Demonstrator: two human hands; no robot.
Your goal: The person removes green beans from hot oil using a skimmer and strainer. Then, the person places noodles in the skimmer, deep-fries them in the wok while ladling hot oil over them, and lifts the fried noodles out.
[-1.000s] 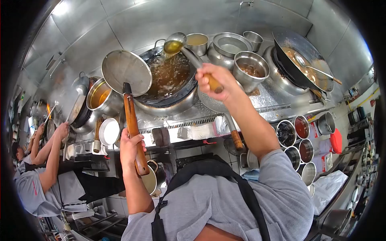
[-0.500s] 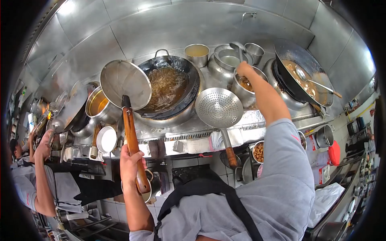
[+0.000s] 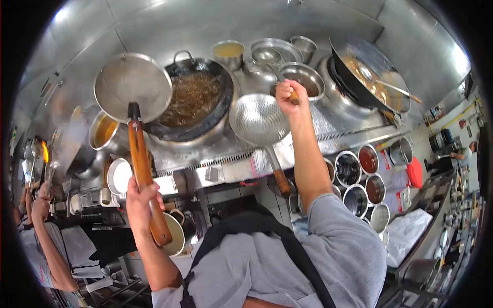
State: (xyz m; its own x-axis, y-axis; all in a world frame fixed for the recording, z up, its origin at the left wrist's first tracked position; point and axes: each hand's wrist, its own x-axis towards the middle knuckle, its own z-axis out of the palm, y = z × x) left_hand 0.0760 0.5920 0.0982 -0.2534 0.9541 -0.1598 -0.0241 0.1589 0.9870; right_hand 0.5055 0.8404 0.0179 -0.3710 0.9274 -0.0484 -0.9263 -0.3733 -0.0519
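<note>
My left hand [image 3: 141, 203] is closed round the wooden handle of a round mesh strainer [image 3: 131, 84], whose head overlaps the left edge of a black wok [image 3: 197, 123] of bubbling brown liquid. My right hand [image 3: 292, 96] grips the wooden-handled ladle [image 3: 266, 56]. The ladle's bowl is over a wide metal pot [image 3: 288, 50] at the back; whether it touches the contents I cannot tell. Below and left of my right hand, a perforated skimmer [image 3: 258, 119] rests on the stove with its wooden handle towards me.
A tilted wok [image 3: 377, 95] with brown sauce and a spoon stands at the right. Several pots [image 3: 368, 158] of sauces are below it. A pot of orange liquid [image 3: 102, 131] stands at the left. A co-worker [image 3: 49, 246] works at the far left, near a flame [image 3: 45, 152].
The ladle went from above the wok to the back pots, and my right hand has since drawn back towards me. My left hand keeps the strainer. The camera view has shifted.
</note>
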